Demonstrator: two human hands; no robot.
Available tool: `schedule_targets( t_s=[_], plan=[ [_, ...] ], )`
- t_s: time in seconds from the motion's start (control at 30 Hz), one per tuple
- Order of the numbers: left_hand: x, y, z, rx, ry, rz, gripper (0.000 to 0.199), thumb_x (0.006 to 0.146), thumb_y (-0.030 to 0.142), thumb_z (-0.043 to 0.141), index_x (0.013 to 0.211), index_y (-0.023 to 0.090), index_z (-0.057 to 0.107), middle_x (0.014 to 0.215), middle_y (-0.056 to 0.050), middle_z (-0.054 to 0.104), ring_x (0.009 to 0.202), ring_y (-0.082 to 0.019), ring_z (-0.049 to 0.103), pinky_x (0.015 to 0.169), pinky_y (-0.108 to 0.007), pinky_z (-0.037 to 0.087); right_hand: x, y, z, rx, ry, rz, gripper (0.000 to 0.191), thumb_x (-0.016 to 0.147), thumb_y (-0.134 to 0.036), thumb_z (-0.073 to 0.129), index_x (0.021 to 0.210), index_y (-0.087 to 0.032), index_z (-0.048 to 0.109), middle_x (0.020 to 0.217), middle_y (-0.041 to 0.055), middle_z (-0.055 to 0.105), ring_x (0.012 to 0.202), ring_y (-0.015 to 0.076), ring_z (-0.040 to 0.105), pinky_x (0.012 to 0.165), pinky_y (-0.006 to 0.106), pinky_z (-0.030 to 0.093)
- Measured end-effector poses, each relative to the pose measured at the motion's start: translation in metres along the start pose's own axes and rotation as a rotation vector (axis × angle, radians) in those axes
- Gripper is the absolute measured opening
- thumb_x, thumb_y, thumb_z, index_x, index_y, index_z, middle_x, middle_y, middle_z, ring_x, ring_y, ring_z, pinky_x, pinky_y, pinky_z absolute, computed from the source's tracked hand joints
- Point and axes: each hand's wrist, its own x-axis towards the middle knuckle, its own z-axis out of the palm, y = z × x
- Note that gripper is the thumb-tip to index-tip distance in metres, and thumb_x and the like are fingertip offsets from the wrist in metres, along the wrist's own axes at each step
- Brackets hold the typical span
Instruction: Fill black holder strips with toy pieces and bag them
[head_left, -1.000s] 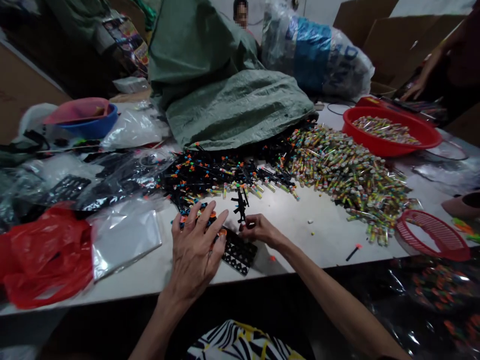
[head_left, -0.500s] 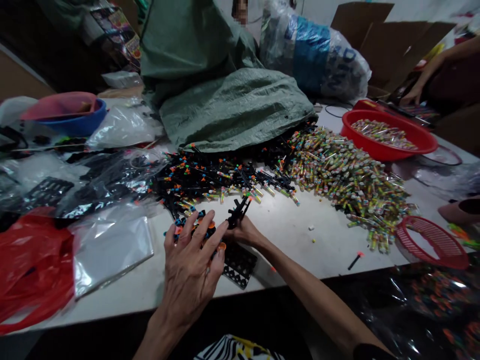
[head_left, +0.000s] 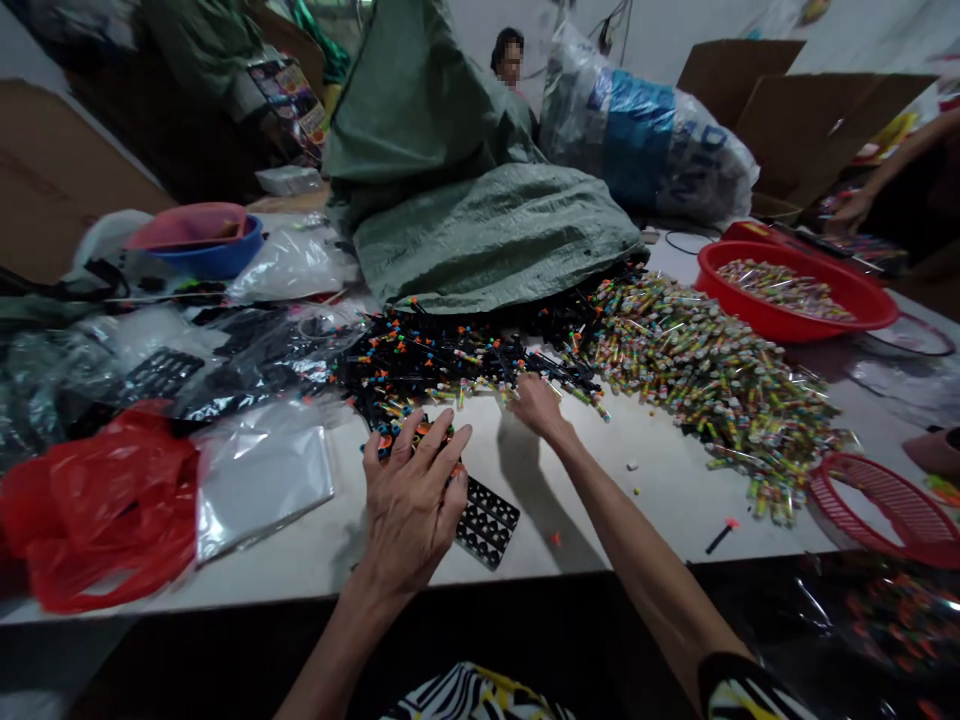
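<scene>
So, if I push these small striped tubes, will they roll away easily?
Probably: the small striped cylindrical tubes look round, so they likely roll on the smooth white table. They seem light too; some lie scattered beyond the pile.

The left hand [head_left: 411, 510] is covering part of a black tray [head_left: 487, 525] and some colored bits too small to tell apart. The right hand [head_left: 536, 405] is hiding its fingertips among small pieces [head_left: 465, 362], while a co-worker's arm [head_left: 892, 170] is running off the right edge.

Left hand [head_left: 409, 512] splayed, right hand [head_left: 535, 405] outstretched
</scene>
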Motion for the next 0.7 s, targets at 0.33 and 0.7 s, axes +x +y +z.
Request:
schedule_targets(
  t_s=[0.33,0.7],
  plan=[
    [-0.003,-0.006,0.003,0.008,0.026,0.043,0.040,0.086,0.025,0.040,0.125,0.027,0.048,0.135,-0.003,0.044,0.129,-0.026,0.030,0.105,-0.051,0.014,-0.061,0.023,0.026,0.437,-0.102,-0.045,0.012,0.069,-0.020,0.057,0.080,-0.016,0.054,0.074,0.0011,0.058,0.064,0.0130,0.054,0.054,0.022,0.039],
    [-0.007,-0.005,0.001,0.003,-0.006,0.027,0.041,0.087,0.029,0.038,0.127,0.028,0.045,0.138,-0.001,0.040,0.131,-0.025,0.026,0.106,-0.050,0.011,-0.118,-0.035,0.074,0.658,-0.202,-0.346,0.011,0.078,-0.022,0.052,0.087,-0.018,0.057,0.076,0.0034,0.061,0.066,0.0157,0.056,0.058,0.024,0.042]
  ],
)
